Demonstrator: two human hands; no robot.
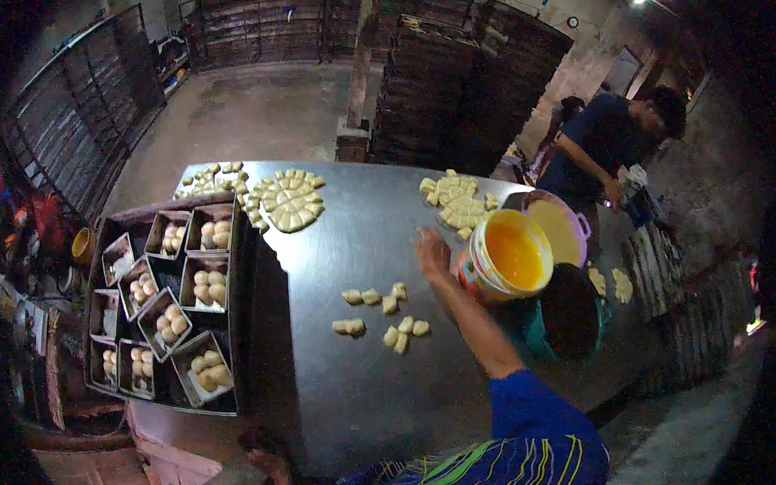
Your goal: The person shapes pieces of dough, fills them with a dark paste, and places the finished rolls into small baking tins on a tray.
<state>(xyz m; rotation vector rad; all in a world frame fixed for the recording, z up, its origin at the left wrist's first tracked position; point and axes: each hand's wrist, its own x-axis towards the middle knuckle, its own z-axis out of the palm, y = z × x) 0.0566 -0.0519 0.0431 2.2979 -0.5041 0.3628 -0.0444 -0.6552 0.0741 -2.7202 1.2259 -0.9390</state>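
Note:
My right hand (430, 250) reaches across the steel table (356, 412), its fingers extended and apart, just left of a white bucket (477, 275) of yellow liquid and below a cluster of cut dough pieces (462, 211). Small dough groups (371, 297) lie below it. Another rosette of cut dough (289, 200) sits at the table's far left. My left hand (263, 454) is low in shadow near the table's left end, its fingers too dark to make out. Beside the table a black tray (235, 340) holds several metal tins (167, 320), most with dough balls inside.
A purple tub (564, 231) and a dark teal bucket (573, 322) crowd the table's right side, with flat dough pieces (619, 285) beyond. A person in a dark shirt (597, 139) bends at the far right end. A post (359, 96) and dark racks (453, 91) stand behind the table.

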